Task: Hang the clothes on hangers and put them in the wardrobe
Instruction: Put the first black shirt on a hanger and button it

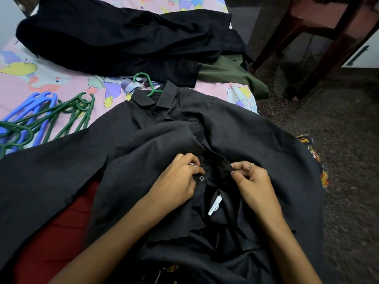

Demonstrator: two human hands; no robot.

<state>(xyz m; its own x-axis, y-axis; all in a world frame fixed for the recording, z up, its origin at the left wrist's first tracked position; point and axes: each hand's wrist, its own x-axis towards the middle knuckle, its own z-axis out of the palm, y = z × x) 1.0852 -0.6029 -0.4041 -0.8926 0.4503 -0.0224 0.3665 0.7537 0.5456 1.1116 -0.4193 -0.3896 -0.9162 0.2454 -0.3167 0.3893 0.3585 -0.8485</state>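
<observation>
Head view, looking down at a bed with a pink cartoon-print sheet [51, 83]. Dark charcoal collared button-up shirt [235, 128] lies spread across the near half of the bed and over the person's lap, collar at the far end, front placket partly undone.

Green plastic hanger [146, 83] sits inside the shirt's neck; only its hook shows, poking out beyond the collar onto the sheet.

Left hand [176, 181]: fingers curled, pinching the left edge of the placket just beside a small dark button [201, 178]. Ring on one finger.

Right hand [254, 185]: fingers curled, thumb and forefinger pinching the opposite placket edge. Ring here too. Hands near each other, a gap of open shirt between them.

White care label [214, 205] shows inside the shirt, near side of the gap.

Left on the sheet: loose heap of green and blue plastic hangers [41, 117], tangled together, just beside the shirt's left sleeve.

Far side of bed: pile of black garments [123, 35]. Olive green garment [233, 76] at the pile's right, touching it, draping off the bed edge.

Red fabric [59, 228] shows under the shirt, near left.

Far right, on the speckled dark floor [348, 150]: legs of a dark reddish-brown chair [320, 31].
</observation>
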